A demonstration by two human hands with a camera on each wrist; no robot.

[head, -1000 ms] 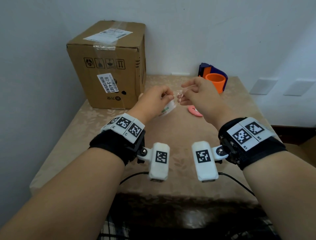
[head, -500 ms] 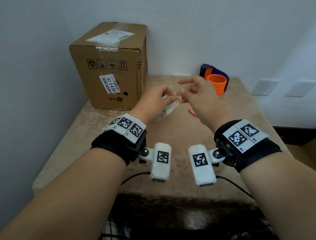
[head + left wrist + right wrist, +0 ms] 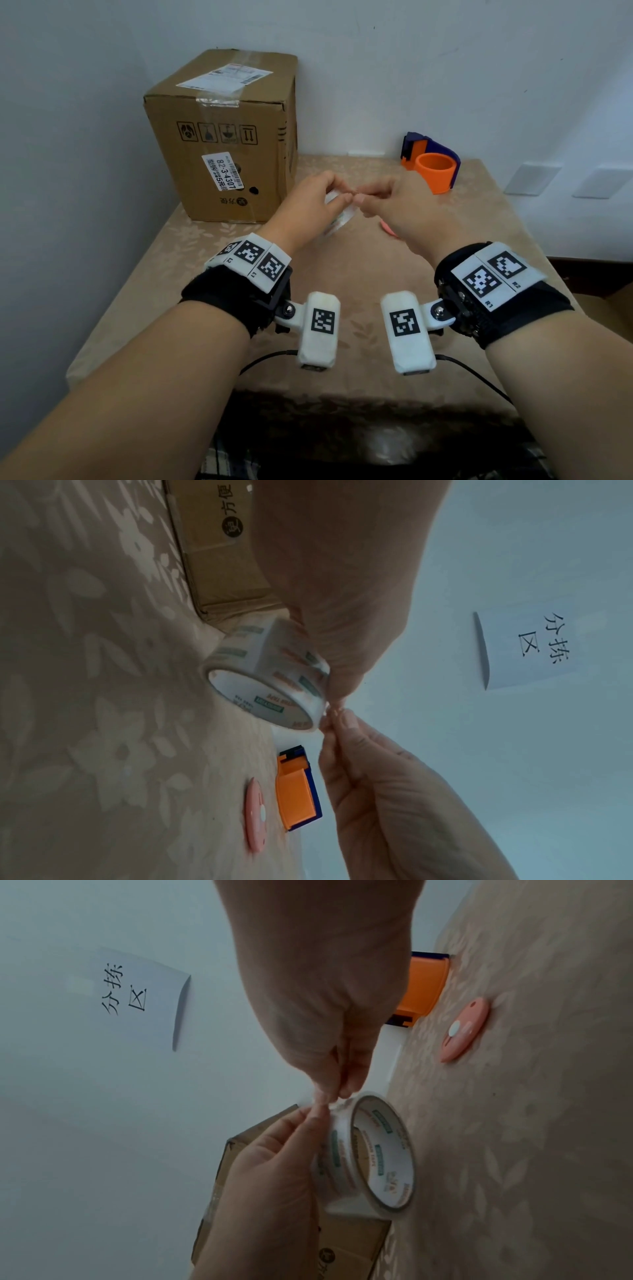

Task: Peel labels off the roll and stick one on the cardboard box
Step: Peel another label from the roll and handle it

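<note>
A brown cardboard box [image 3: 222, 137] stands at the table's back left, with a white label on its front and another on top. Just right of the box my left hand [image 3: 345, 197] holds a roll [image 3: 337, 216] of clear printed labels above the table. In the left wrist view the roll [image 3: 267, 674] hangs from my left hand's fingertips [image 3: 337, 693]. My right hand [image 3: 360, 198] meets the left one fingertip to fingertip. In the right wrist view its thumb and forefinger [image 3: 334, 1093] pinch the loose end at the roll's [image 3: 369, 1153] rim.
An orange and blue tape dispenser [image 3: 433, 168] stands at the back right of the beige floral table [image 3: 342, 274]. A pink oval object [image 3: 466, 1028] lies on the cloth under my right hand. Walls close the left and back sides. A paper sign [image 3: 524, 647] hangs on the wall.
My right hand's fingers were spread half a second ago and have now curled into a pinch at the roll's rim. Both hands stay close together above the table.
</note>
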